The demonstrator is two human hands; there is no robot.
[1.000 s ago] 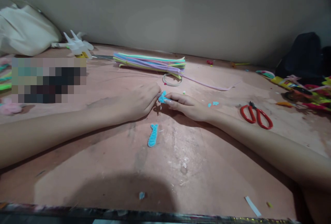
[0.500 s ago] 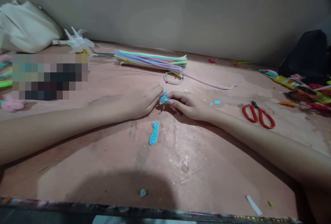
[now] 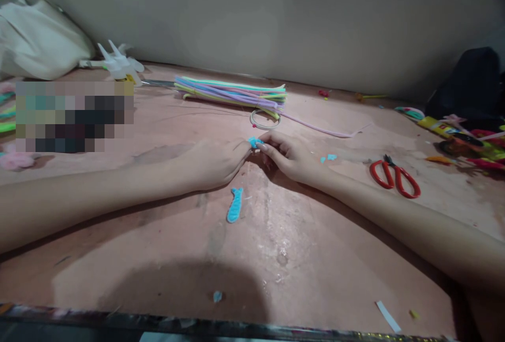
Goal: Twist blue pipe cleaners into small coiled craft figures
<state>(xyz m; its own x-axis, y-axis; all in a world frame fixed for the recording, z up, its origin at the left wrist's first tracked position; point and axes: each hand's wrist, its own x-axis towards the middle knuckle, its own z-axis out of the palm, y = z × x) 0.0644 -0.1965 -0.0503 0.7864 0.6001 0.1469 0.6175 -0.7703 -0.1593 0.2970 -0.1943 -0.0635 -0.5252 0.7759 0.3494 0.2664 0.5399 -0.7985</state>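
Left hand (image 3: 215, 163) and right hand (image 3: 290, 157) pinching small blue fuzzy pipe-cleaner piece (image 3: 253, 142) between fingertips. Risk: slipping loose, springing toward 12 o'clock, lost among pastel pipe-cleaner bundle (image 3: 232, 93).

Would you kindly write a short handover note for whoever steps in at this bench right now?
Left hand and right hand: both pinch one small blue fuzzy piece between fingertips, just above the table.
Nearby: a finished-looking blue folded piece lies in front of the hands; pipe cleaner bundle and a ring behind; red scissors to the right.
Done: one piece shaped. Left: the held piece.
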